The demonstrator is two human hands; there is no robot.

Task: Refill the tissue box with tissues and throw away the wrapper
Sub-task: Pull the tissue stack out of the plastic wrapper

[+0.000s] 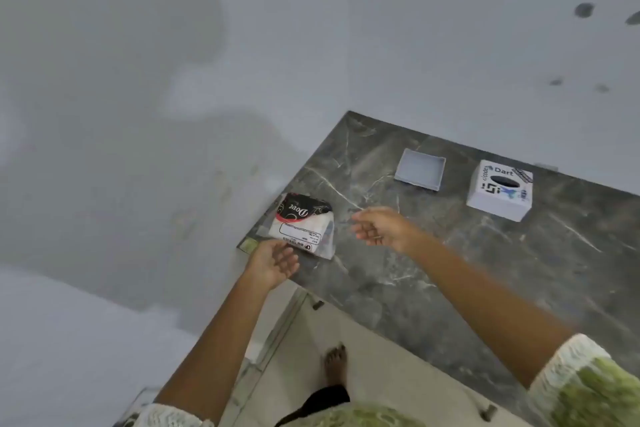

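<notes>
Here, items run from largest to smallest.

Wall (pixel 311 28): pale grey, filling the upper and left parts of the view; a few dark marks at 2 o'clock.

Countertop (pixel 467 270): dark grey marble with pale veins, its far corner near the centre, the slab spreading toward 4 o'clock.

Floor (pixel 363 340): light tile below the counter's near edge, toward 6 o'clock; a bare foot (pixel 335 366) stands on it.

Sleeves (pixel 585 381): green-and-white textured fabric at 5 o'clock and along the bottom edge.

Tissue box (pixel 499 190): white cube printed with "Dart" and graphics, dark oval slot on top, standing on the counter toward 3 o'clock; well apart from both hands.

Tray-like lid (pixel 420 169): shallow white square piece lying open side up, near the box on its 9 o'clock side, not touching it.

Tissue pack (pixel 304 227): wrapped, white with a black-and-red "Dove" panel, lying at the counter's left corner, just left of centre.

Left hand (pixel 273 263): at the pack's 7 o'clock edge, fingers loosely curled and spread, fingertips at or against the wrapper; whether they grip it cannot be told.

Right hand (pixel 382 227): above the counter at the pack's 3 o'clock side, near but apart from it, fingers relaxed, slightly curled, grasping nothing.
</notes>
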